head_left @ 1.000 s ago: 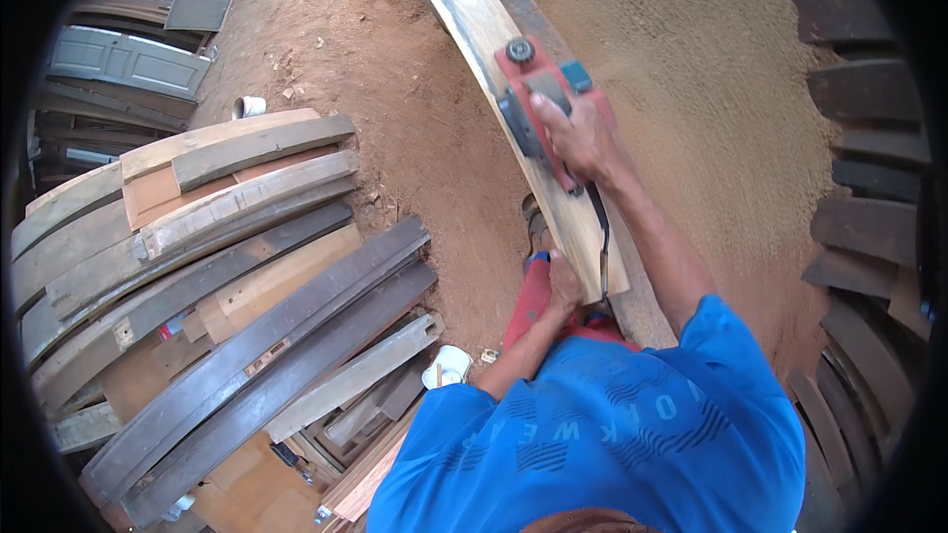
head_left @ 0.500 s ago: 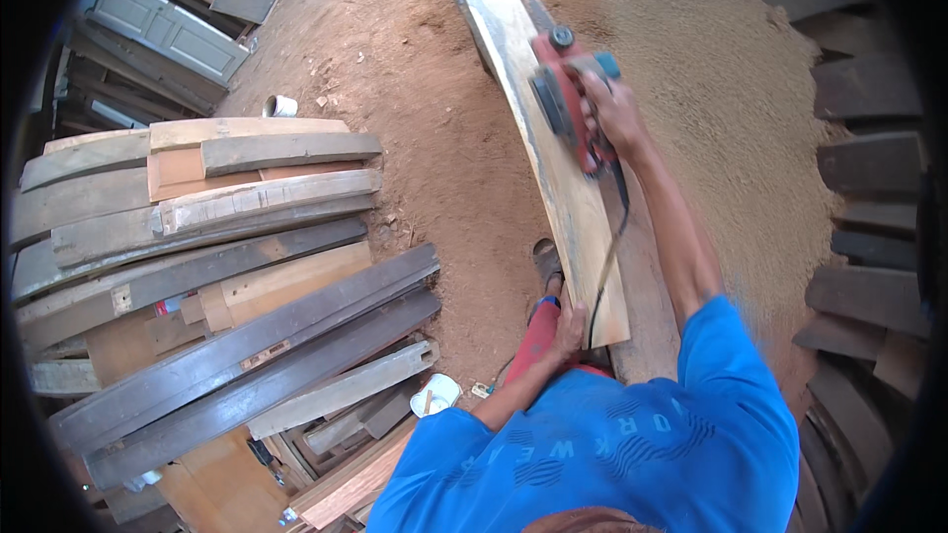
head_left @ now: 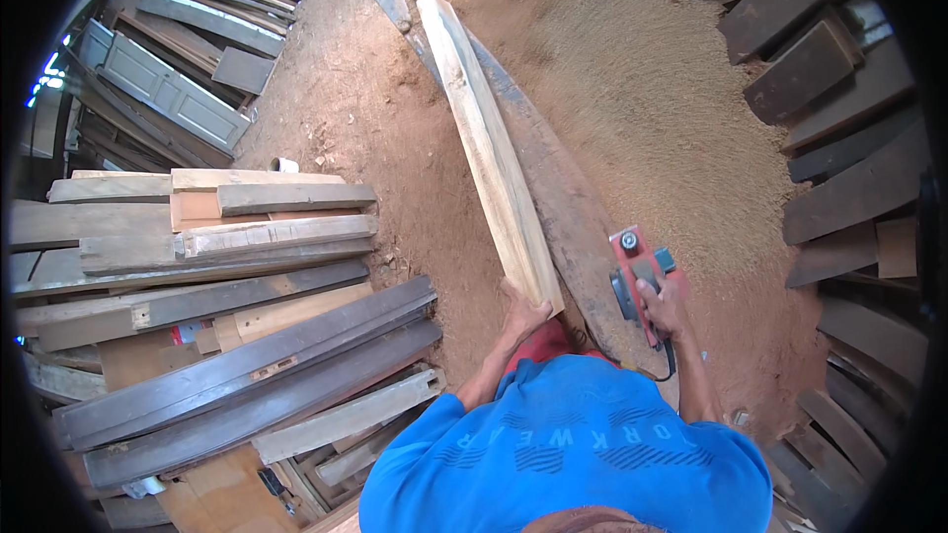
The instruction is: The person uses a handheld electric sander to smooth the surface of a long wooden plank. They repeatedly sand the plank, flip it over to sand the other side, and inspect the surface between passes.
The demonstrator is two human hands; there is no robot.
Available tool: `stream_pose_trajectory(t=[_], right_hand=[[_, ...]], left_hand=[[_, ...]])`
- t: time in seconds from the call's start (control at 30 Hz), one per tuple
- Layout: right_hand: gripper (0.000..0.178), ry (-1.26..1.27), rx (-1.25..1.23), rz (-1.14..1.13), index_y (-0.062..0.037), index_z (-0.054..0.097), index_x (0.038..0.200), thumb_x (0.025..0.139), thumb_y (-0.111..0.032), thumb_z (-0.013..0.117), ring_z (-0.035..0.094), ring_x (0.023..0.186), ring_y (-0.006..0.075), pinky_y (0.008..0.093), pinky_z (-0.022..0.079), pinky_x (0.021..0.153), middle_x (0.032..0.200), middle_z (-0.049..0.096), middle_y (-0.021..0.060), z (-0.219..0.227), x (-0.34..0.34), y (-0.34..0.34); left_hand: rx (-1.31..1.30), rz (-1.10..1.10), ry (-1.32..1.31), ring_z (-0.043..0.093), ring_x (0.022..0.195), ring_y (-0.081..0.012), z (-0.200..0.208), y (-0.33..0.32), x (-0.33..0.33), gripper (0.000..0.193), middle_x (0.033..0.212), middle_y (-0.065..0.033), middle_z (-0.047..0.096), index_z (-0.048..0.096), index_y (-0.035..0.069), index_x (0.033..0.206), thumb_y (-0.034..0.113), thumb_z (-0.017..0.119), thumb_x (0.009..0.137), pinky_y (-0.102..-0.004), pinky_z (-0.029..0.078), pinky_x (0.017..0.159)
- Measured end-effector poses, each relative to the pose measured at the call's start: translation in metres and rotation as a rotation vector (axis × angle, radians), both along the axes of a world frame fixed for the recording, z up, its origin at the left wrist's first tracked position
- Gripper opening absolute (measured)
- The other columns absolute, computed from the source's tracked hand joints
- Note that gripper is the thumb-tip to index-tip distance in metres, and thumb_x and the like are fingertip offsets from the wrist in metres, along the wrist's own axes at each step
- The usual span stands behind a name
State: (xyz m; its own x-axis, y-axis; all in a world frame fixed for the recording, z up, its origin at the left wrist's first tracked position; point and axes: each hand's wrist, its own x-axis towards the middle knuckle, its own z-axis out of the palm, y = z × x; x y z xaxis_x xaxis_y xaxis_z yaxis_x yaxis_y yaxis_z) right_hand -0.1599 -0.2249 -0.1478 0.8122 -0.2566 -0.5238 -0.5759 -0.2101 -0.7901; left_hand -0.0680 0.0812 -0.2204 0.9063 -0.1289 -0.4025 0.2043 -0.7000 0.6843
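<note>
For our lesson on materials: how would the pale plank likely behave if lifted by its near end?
The pale plank would likely stay stiff, looking like thick, solid wood. Its far end may feel heavy, as the left hand grips only the near end of a long piece.

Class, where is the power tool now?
In the head view, the power tool is right of centre, in the right hand, right of the pale plank.
</note>
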Motion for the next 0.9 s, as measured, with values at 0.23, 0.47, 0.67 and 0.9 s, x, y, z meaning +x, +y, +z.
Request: stream_pose_trajectory(t=[0.23, 0.47, 0.67, 0.9], right_hand=[[0.055, 0.052, 0.089, -0.063, 0.003, 0.063, 0.123, 0.095, -0.045, 0.065, 0.064, 0.068, 0.0191, 0.0388, 0.051, 0.064, 0.073, 0.065, 0.01, -0.013, -0.044, 0.014], [0.052, 0.007, 0.093, -0.089, 0.0024, 0.065, 0.115, 0.094, -0.045, 0.068, 0.06, 0.065, 0.0162, 0.0357, 0.049, 0.061, 0.072, 0.063, 0.0065, -0.03, -0.054, 0.009], [0.049, 0.069, 0.136, -0.089, 0.0026, 0.067, 0.112, 0.094, -0.043, 0.069, 0.059, 0.064, 0.0138, 0.0338, 0.048, 0.058, 0.072, 0.061, 0.0033, -0.02, -0.05, 0.012], [0.043, 0.023, 0.11, -0.133, 0.0017, 0.066, 0.106, 0.096, -0.04, 0.068, 0.057, 0.06, 0.0128, 0.0326, 0.046, 0.054, 0.069, 0.06, 0.0022, -0.015, -0.043, 0.016]], left_hand=[[-0.104, 0.127, 0.039, 0.054, 0.13, -0.0374, -0.043, 0.021, -0.002, 0.108, 0.137, -0.0284, 0.049, 0.02, -0.004, 0.149, 0.04, 0.086, 0.076, -0.0483, 0.046, 0.109], [-0.95, 0.276, 0.447, 0.054, 0.132, -0.0346, -0.042, 0.023, 0.012, 0.12, 0.147, -0.0252, 0.046, 0.002, 0.003, 0.162, 0.03, 0.086, 0.08, -0.0456, 0.049, 0.107], [-0.26, 0.241, 0.022, 0.049, 0.139, -0.0396, -0.052, 0.041, -0.001, 0.125, 0.151, -0.0316, 0.043, 0.003, 0.0, 0.163, 0.043, 0.085, 0.078, -0.0471, 0.042, 0.115], [0.144, 0.132, 0.117, 0.04, 0.147, -0.0423, -0.025, 0.102, 0.065, 0.129, 0.158, -0.037, 0.034, 0.014, -0.006, 0.161, 0.065, 0.08, 0.076, -0.0489, 0.035, 0.12]])
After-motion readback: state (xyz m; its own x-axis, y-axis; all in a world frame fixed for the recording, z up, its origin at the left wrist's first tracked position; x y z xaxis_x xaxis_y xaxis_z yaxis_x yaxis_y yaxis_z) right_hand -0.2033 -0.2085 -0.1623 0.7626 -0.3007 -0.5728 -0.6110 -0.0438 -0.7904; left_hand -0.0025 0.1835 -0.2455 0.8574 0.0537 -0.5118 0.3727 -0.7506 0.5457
